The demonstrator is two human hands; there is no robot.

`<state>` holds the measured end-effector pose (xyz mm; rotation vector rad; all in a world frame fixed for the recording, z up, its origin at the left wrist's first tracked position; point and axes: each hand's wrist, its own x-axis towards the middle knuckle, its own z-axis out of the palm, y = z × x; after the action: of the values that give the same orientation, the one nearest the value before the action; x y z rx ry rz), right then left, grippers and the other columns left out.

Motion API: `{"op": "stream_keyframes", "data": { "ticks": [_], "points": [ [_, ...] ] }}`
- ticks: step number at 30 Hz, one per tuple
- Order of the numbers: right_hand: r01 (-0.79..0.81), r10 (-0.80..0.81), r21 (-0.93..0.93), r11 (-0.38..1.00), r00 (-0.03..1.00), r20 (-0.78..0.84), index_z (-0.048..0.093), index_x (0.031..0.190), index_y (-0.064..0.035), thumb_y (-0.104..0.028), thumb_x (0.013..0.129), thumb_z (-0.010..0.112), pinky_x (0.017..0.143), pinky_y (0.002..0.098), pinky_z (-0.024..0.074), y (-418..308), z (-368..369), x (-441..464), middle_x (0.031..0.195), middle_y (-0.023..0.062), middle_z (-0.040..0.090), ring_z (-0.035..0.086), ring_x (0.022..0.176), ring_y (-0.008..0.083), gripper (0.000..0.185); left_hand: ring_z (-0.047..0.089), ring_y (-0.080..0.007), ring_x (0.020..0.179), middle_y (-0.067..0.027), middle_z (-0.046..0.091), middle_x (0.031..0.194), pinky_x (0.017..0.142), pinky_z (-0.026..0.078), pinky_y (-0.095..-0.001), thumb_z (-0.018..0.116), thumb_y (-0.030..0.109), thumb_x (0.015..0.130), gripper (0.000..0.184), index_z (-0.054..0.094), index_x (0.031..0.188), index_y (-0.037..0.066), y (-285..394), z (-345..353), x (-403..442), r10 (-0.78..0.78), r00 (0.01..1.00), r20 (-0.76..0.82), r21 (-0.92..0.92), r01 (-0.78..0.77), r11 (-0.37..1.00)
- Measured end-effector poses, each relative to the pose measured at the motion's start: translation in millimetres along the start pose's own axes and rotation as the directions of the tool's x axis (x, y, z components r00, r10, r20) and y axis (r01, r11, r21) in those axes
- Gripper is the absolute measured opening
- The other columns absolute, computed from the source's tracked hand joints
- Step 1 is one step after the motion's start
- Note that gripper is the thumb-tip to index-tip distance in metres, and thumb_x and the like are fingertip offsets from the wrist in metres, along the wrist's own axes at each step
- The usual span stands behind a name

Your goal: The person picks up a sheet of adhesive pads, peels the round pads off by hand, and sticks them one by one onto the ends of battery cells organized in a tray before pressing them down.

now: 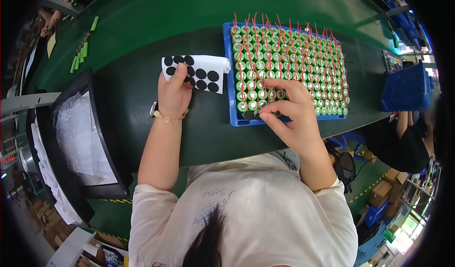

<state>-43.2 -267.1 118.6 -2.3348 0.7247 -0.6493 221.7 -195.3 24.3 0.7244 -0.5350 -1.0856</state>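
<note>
My left hand [174, 92] is closed on a white sheet of black round stickers [207, 79], thumb on top, just left of the blue tray [232, 103]. The sheet's right end curls into a roll. Rows of green cylindrical battery cells [284, 63] stand upright in the tray, with thin red wires [256, 18] running along the rows and sticking out at the back. Over the tray's near left corner, my right hand [294, 113] pinches a black round sticker [257, 115] at a cell top. Beside it, another black disc [248, 115] covers the corner cell.
Several loose green cells [81, 54] lie in a line at the far left of the dark green table [204, 141]. A black bin [90, 139] with plastic-wrapped white material stands at left. To the right are a blue bin [406, 87] and another person [403, 139]; a co-worker's hand [46, 30] shows at upper left.
</note>
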Motion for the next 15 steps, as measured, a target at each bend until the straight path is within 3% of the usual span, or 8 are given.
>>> {"op": "stream_keyframes", "data": {
  "ticks": [4, 9, 12, 15],
  "points": [
    [0.04, -0.054, -0.146, 0.989, 0.994, -0.09, 0.07, 0.077, -0.0093, -0.008, 0.068, 0.079, 0.087, 0.0399, 0.0421, 0.2, 9.0, -4.6, 0.121, 0.0094, 0.063, 0.056, 0.103, 0.0283, 0.013, 0.066, -0.0177, 0.093, -0.0054, 0.068, 0.102, 0.078, 0.053, -0.0322, 0.064, 0.024, 0.094, 0.024, 0.061, 0.109, 0.005, -0.3, -0.4, 0.2, -0.004, 1.0, -0.015, 0.011, 0.004, 1.0],
    [0.032, -0.058, -0.188, 0.982, 0.989, -0.134, 0.067, 0.074, -0.0096, -0.008, 0.067, 0.08, 0.083, 0.0391, 0.0427, 0.3, 16.6, -8.4, 0.119, 0.0087, 0.063, 0.057, 0.101, 0.0278, 0.016, 0.065, -0.0165, 0.091, -0.0049, 0.068, 0.101, 0.077, 0.053, -0.0317, 0.066, 0.021, 0.094, 0.022, 0.061, 0.108, 0.005, -1.4, 1.2, -2.9, -0.006, 0.999, -0.047, 0.001, 0.006, 1.0],
    [0.036, -0.061, -0.195, 0.98, 0.99, -0.124, 0.065, 0.078, -0.0095, -0.008, 0.067, 0.08, 0.083, 0.0388, 0.0432, -0.7, 15.2, -7.8, 0.118, 0.0094, 0.062, 0.056, 0.1, 0.0283, 0.018, 0.063, -0.0143, 0.085, -0.004, 0.066, 0.095, 0.075, 0.051, -0.0308, 0.07, 0.017, 0.088, 0.023, 0.062, 0.104, 0.004, 2.5, 2.1, -9.7, -0.103, 0.995, -0.005, -0.011, 0.103, 0.995],
    [0.016, -0.04, -0.187, 0.982, 0.991, -0.124, 0.065, 0.089, -0.0096, -0.007, 0.067, 0.08, 0.084, 0.0396, 0.0435, -4.9, 13.0, -4.4, 0.116, 0.0101, 0.061, 0.056, 0.1, 0.029, 0.026, 0.061, -0.0129, 0.076, -0.0036, 0.065, 0.084, 0.07, 0.049, -0.0275, 0.076, 0.021, 0.081, 0.027, 0.064, 0.094, 0.001, 12.5, 5.6, -15.3, -0.29, 0.924, 0.247, 0.144, 0.261, 0.955]
  ]
}}
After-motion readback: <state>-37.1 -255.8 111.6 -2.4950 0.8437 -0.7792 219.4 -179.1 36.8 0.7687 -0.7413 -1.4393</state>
